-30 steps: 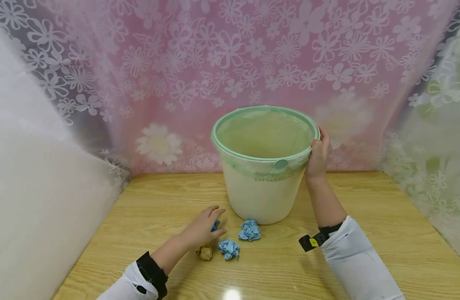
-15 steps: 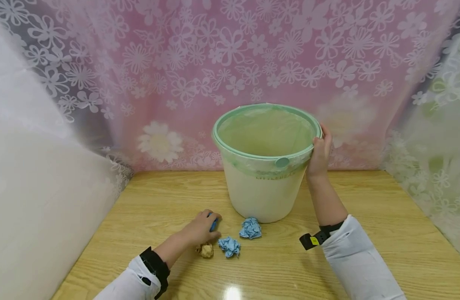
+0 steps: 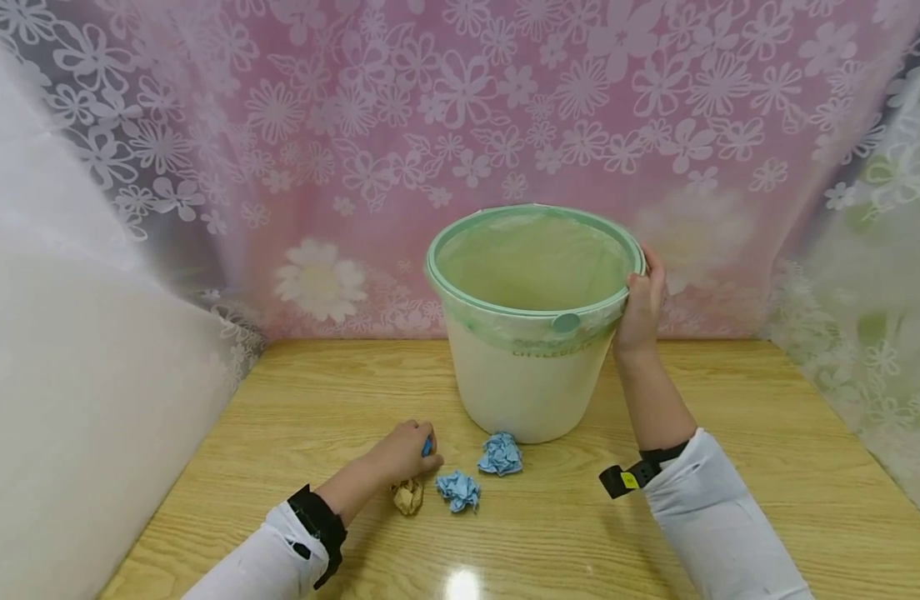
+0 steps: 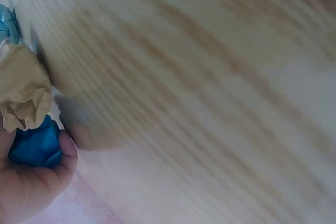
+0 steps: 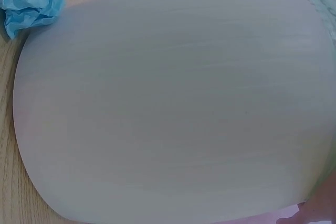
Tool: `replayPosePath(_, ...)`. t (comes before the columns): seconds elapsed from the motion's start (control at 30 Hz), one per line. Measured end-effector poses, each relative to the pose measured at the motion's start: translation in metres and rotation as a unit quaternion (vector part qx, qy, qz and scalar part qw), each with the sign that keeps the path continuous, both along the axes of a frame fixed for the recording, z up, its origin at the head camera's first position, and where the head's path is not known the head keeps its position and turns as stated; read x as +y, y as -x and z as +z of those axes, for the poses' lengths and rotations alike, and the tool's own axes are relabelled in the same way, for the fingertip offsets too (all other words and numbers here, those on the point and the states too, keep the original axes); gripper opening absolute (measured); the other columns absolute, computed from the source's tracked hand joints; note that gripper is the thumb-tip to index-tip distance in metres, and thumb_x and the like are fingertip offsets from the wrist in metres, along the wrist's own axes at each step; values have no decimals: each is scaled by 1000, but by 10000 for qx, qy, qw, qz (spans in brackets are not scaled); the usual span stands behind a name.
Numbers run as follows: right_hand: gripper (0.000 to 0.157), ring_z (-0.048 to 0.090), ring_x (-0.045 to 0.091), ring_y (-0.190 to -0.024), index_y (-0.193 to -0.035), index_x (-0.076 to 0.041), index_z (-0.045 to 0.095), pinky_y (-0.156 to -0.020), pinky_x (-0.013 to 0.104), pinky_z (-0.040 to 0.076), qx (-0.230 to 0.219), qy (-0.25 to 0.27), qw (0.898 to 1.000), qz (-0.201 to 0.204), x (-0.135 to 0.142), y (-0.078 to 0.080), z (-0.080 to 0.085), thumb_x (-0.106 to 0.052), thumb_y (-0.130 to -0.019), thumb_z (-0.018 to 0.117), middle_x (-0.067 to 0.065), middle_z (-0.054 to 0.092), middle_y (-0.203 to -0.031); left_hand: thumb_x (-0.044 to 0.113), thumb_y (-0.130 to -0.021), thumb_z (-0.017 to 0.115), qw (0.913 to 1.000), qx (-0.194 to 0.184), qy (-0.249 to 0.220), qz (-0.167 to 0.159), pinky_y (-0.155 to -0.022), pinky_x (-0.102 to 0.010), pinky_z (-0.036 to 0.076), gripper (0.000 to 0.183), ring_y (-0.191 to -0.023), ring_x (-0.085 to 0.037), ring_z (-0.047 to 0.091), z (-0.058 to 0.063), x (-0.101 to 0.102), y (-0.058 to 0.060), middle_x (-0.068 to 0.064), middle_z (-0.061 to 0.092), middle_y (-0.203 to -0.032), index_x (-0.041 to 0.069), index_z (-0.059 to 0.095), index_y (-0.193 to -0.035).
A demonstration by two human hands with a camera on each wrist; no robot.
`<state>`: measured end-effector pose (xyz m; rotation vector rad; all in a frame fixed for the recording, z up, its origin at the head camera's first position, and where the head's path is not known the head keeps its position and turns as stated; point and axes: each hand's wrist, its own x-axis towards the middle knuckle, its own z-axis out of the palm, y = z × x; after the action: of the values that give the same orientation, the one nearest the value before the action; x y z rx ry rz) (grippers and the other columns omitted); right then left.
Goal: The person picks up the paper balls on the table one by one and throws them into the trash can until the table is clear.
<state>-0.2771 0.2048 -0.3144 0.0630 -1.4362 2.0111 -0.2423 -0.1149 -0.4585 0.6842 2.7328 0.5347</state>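
My left hand point(image 3: 403, 452) curls its fingers round a dark blue crumpled paper ball point(image 4: 38, 142), most of which the hand hides in the head view. Right beside this hand lies a tan crumpled paper ball point(image 3: 407, 497). Two light blue paper balls sit to its right, one nearer point(image 3: 458, 491) and one against the foot of the bucket point(image 3: 501, 455). My right hand point(image 3: 642, 304) grips the right rim of the white bucket point(image 3: 523, 392), thumb on the near side. The bucket stands upright, with a green rim and a thin translucent liner folded over it.
The wooden table point(image 3: 317, 383) carries everything. A pink flowered curtain point(image 3: 355, 167) hangs close behind the bucket, and pale sheets point(image 3: 92, 375) close off the left and right sides.
My left hand has come down and closed its fingers round the dark blue paper ball. The right hand keeps its hold on the bucket rim.
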Motion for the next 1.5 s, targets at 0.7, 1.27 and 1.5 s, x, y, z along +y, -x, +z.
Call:
replayPosePath(0.7, 55, 42, 25, -122, -142, -6, 33, -110, 39, 31, -15, 0, 9999, 122, -4, 0, -4, -17, -89, 30, 8, 42, -137, 21, -98, 57, 9994, 103, -307, 133, -55, -24, 32, 19, -55, -11, 36, 2, -7, -1, 2, 38, -62, 8, 53, -84)
replayPosePath(1.27, 53, 40, 22, -127, -141, -6, 36, -111, 32, 30, -76, 35, 9999, -68, 4, -5, 0, -17, -89, 31, 7, 42, -138, 24, -99, 54, 9951, -82, -889, 437, -54, -22, 30, 26, -52, -11, 28, 18, -3, -1, 3, 31, -59, 9, 49, -80)
replayPosePath(1.5, 54, 40, 23, -127, -142, -4, 33, -111, 32, 30, -11, 18, 10000, 24, 1, -1, 0, -17, -90, 31, 9, 41, -139, 30, -98, 57, 9875, 519, -1218, 858, -53, -23, 30, 30, -51, -12, 30, 52, -5, 3, 3, 33, -59, 10, 48, -77)
